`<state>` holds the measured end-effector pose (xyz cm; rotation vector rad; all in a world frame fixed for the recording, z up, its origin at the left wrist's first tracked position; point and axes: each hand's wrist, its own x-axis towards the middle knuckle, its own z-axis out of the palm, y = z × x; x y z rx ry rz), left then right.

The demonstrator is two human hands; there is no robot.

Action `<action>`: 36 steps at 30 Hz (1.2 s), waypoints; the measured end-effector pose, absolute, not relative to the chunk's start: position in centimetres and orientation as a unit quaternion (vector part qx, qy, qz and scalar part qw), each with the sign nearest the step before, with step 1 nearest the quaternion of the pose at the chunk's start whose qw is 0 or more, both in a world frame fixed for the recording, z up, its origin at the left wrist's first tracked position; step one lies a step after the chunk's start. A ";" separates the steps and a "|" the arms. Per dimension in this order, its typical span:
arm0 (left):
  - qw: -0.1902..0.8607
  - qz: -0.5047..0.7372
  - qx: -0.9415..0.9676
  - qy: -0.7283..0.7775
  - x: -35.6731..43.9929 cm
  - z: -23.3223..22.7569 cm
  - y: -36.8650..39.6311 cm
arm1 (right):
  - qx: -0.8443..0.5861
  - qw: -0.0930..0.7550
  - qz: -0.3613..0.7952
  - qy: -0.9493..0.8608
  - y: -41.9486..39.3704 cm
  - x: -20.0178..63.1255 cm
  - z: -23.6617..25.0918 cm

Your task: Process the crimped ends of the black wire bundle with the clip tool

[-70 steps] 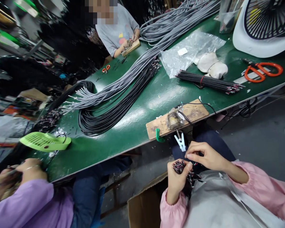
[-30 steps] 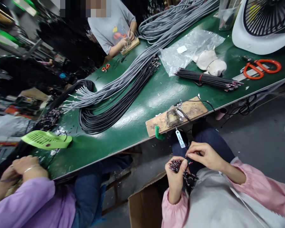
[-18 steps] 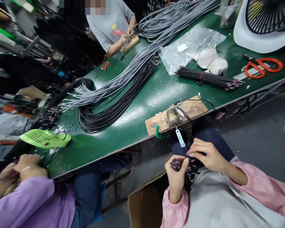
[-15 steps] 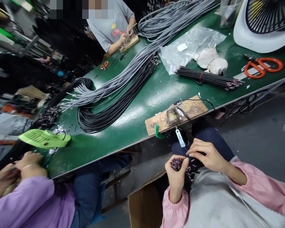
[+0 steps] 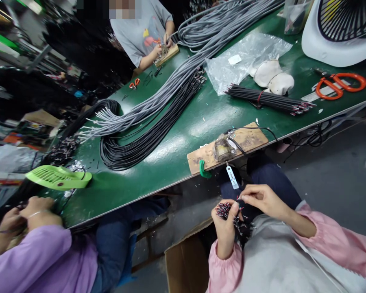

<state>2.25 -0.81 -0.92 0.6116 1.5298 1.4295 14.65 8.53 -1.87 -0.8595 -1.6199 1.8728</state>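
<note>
Worktop (image 5: 167, 162) first; wooden board (image 5: 251, 139) at its near edge is my reference. Wire bundle (image 5: 222, 211) is off the worktop, on the person's side of the board, over the lap. Handling, my guess: light per wire, some heft as a bunch, springy, jackets a bit slick, so singles could slide out under a loose grip. Coloured ends look delicate; take hold round the black jackets just behind them. Left hand (image 5: 224, 231), same side of the board, is wrapped round the bunch, ends poking up out of the fist, more splaying just beside it. Right hand (image 5: 264, 199), closer to the board, has thumb and forefinger together on what looks like one wire end (image 5: 238, 198) by the left thumb. Exact contact too small to read.
</note>
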 end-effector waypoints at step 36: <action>0.474 0.561 0.267 0.624 2.2 -1.0 -0.2 | -0.326 0.374 0.587 -0.639 8.2 13.2 -2.0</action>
